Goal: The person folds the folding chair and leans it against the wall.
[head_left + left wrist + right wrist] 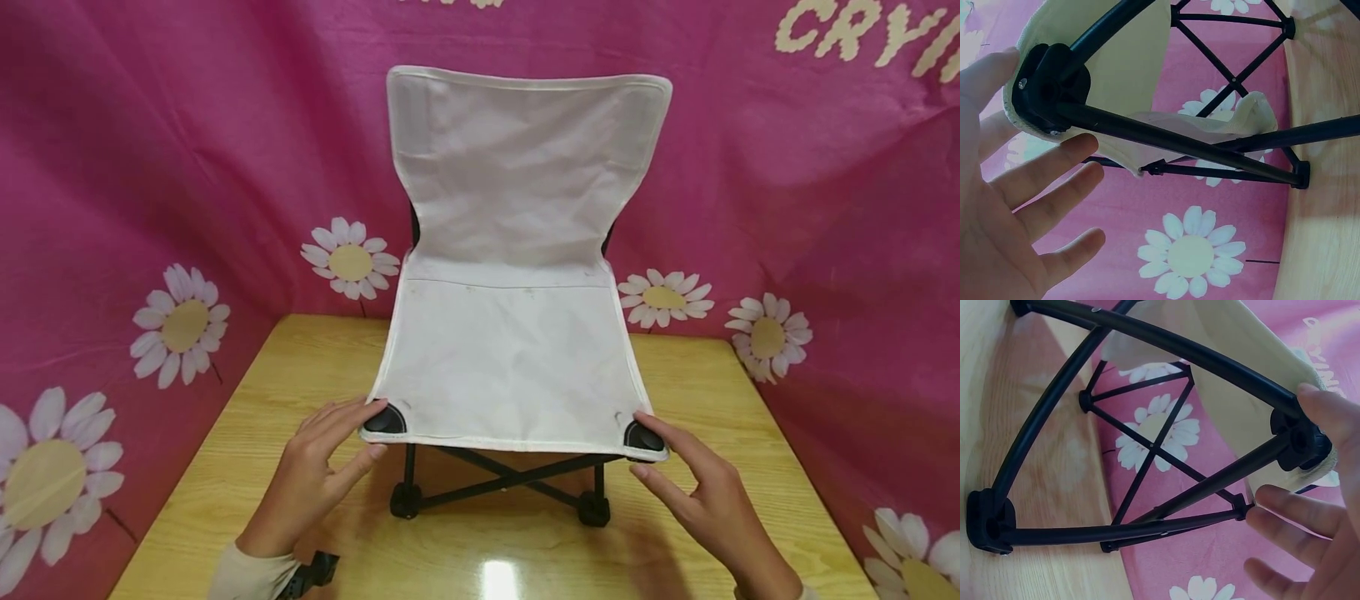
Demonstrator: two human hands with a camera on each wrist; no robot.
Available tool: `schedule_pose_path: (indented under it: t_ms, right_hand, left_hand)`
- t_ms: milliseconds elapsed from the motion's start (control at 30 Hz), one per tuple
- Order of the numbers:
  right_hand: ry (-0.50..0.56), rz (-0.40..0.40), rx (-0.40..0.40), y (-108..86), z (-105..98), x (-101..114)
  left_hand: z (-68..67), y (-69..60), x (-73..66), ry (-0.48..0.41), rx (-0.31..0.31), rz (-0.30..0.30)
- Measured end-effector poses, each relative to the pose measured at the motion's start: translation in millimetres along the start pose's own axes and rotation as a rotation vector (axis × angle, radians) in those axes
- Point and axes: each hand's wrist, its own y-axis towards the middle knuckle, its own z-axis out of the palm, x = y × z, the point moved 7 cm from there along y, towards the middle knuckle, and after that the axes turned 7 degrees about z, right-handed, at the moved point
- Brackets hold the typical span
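A white fabric folding chair (517, 358) with a black crossed-leg frame (506, 479) stands unfolded, its backrest away from the person. My left hand (311, 471) is at the seat's front left corner, fingertips touching beside the black corner patch (386, 419). At the front right corner, my right hand (712, 496) rests its fingertips by the other black patch (644, 436). Both hands have spread, relaxed fingers. The left wrist view shows the left hand (1016, 206) beside a black corner joint (1050, 87); the right wrist view shows the right hand (1316, 512) near another joint (1300, 440).
The chair stands on a light wooden table (300, 367). A pink cloth (247, 125) with white daisies and pale lettering hangs behind it and at both sides. A black strap (311, 575) is at the left wrist, by the sleeve.
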Motion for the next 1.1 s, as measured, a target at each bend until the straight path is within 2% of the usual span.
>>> schedule_pose_path:
  t_ms: [300,500,733,900,1100]
  right_hand:
    - [0.043,-0.055,-0.022,-0.7,-1.3,5.5]
    - [0.051,-0.079,-0.041,-2.1,-3.1,8.1]
    - [0.059,-0.054,-0.052,-4.9,-5.1,6.4]
    - [0.063,-0.045,-0.056,-4.9,-5.3,7.0]
    - [0.091,-0.031,-0.055,-4.8,-4.5,8.3]
  left_hand:
    - [-0.3,0.5,-0.3,-0.018,-0.022,-0.019]
    - [-1.1,0.4,-0.4,-0.02,-0.045,-0.004]
    - [-2.0,0.8,-3.0,-0.015,-0.095,0.048]
    - [-3.0,1.6,-5.2,-0.014,-0.113,0.058]
    - [0.5,1.0,-2.5,-0.04,-0.093,0.039]
